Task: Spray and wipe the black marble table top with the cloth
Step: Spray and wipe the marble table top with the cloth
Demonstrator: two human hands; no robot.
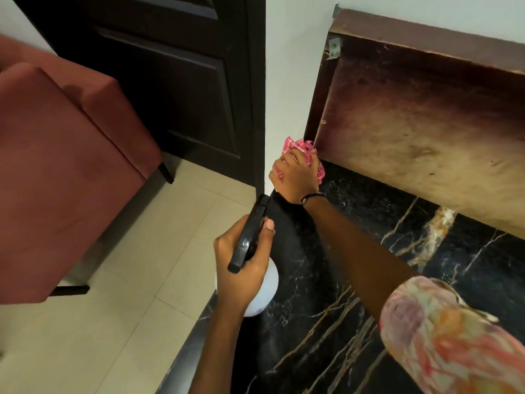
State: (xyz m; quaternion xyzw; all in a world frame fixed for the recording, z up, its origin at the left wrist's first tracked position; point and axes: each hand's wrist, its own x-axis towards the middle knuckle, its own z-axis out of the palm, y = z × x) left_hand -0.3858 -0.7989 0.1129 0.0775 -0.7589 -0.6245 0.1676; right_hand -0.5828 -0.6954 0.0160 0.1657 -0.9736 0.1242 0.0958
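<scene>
The black marble table top [355, 251], veined in gold and white, fills the lower right. My right hand [295, 177] is shut on a bunched pink and white cloth [305, 147], pressed at the top's far left corner against the white wall. My left hand [241, 268] grips a spray bottle [270, 282] with a white body and a black trigger head, held over the table's left edge. The nozzle points toward the far corner. Most of the bottle's body is hidden by my hand.
A brown wooden panel [420, 132] hangs on the wall right behind the table. A dark door [176, 81] stands left of the wall corner. A red upholstered chair [56, 166] sits on the beige tiled floor [127, 294] at left.
</scene>
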